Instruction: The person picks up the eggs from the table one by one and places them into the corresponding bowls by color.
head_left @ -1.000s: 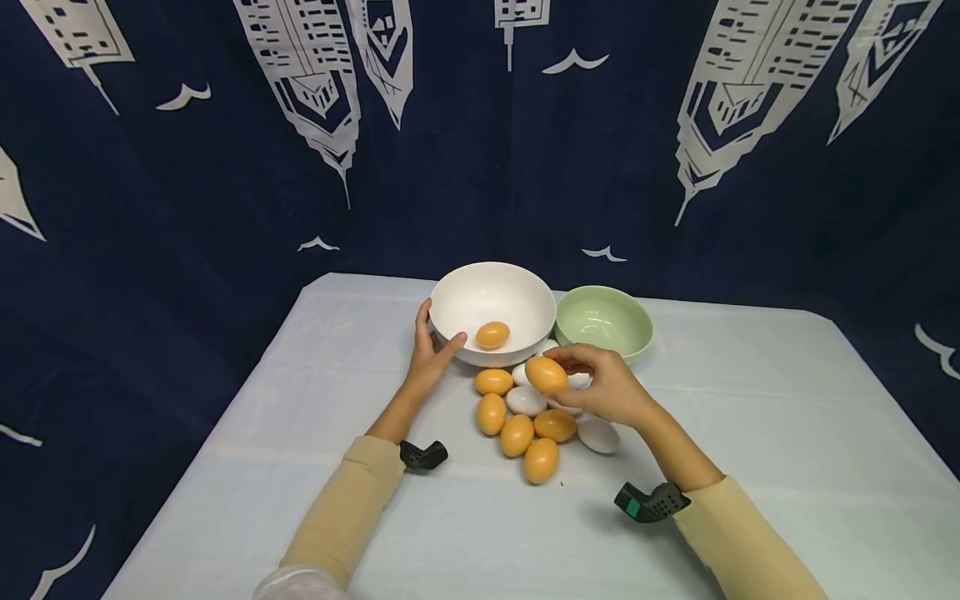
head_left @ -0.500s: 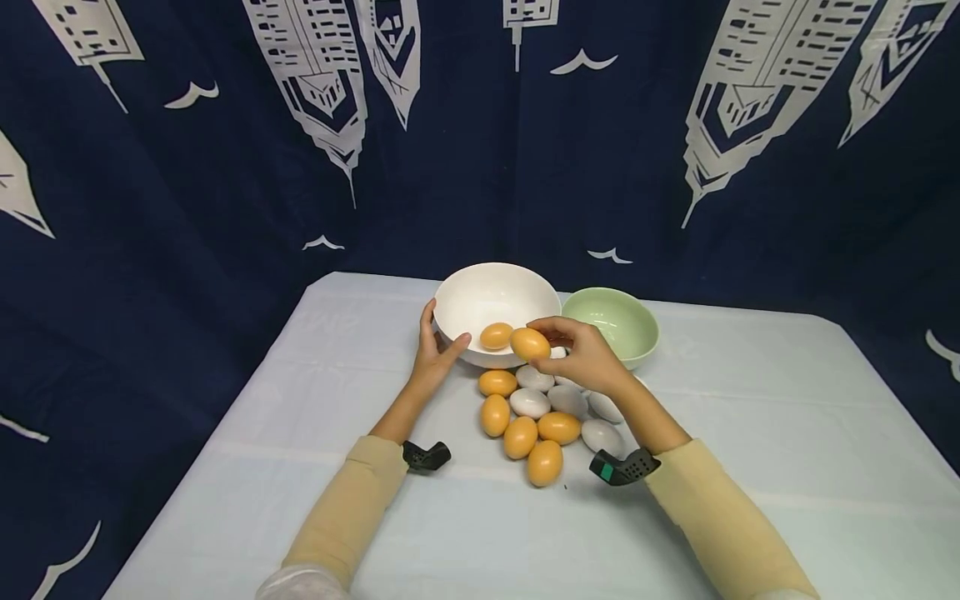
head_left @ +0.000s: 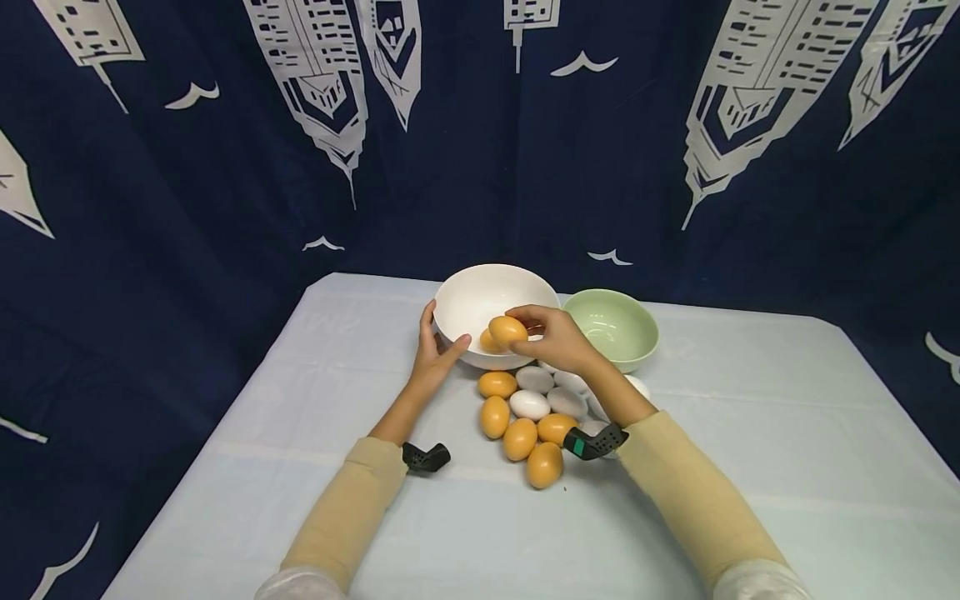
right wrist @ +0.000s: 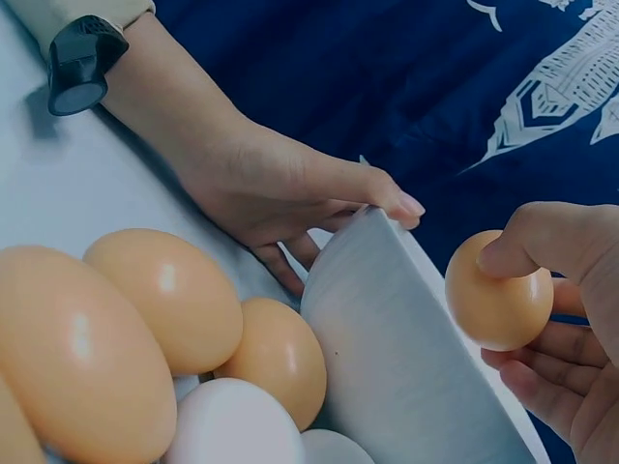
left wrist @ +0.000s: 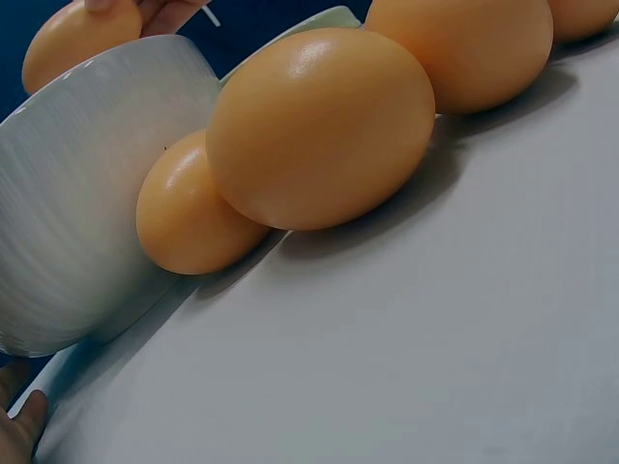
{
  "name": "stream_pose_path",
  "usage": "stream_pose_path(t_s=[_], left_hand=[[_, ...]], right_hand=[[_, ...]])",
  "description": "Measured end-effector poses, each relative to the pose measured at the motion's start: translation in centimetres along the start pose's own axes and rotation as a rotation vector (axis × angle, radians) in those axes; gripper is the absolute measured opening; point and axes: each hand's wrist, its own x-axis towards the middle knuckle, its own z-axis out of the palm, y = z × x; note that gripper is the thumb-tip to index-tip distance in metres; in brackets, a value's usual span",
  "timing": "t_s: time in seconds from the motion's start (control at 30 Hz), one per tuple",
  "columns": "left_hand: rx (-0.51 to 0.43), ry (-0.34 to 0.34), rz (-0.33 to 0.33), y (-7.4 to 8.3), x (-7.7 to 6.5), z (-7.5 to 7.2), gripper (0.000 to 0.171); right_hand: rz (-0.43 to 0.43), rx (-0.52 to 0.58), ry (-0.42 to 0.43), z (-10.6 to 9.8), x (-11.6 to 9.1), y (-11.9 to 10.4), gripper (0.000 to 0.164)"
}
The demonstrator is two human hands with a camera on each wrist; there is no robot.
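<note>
My left hand (head_left: 435,356) steadies the white bowl (head_left: 483,289) at its left side. In the right wrist view the left thumb lies over the rim while fingers reach under the bowl's outer wall. Between thumb and fingers of my right hand (head_left: 561,340) a brown egg (head_left: 507,331) is pinched over the bowl's near right rim. Partly hidden behind it, another brown egg (head_left: 487,342) lies inside the bowl. The left wrist view shows the held egg (left wrist: 79,43) above the bowl's rim.
In front of the bowls, several brown eggs (head_left: 520,439) and white eggs (head_left: 529,405) lie close together on the white-covered table (head_left: 450,533). A green bowl (head_left: 613,327) stands right of the white one. A dark blue patterned curtain (head_left: 480,167) hangs behind.
My right hand has carried the brown egg left and away from me, from above the egg cluster to over the white bowl. The left hand keeps its place on the bowl.
</note>
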Motion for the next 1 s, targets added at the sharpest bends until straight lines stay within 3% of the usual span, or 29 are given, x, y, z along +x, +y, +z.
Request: stream_pose_path(t_s=[0.2, 0.4, 0.6, 1.0], left_hand=[[-0.005, -0.014, 0.000, -0.1, 0.1, 0.1, 0.087], [-0.032, -0.021, -0.013, 0.1, 0.1, -0.2, 0.087], [-0.035, -0.046, -0.011, 2.7, -0.6, -0.2, 0.086], [-0.033, -0.047, -0.001, 3.5, -1.0, -0.4, 0.085]], right_hand=[[0.030, -0.064, -0.052, 0.4, 1.2, 0.0, 0.046], [0.141, -0.105, -0.156, 1.1, 3.3, 0.2, 0.045], [0.222, -0.140, -0.205, 1.6, 4.4, 0.5, 0.042], [0.231, -0.150, -0.282, 1.8, 4.7, 0.6, 0.042]])
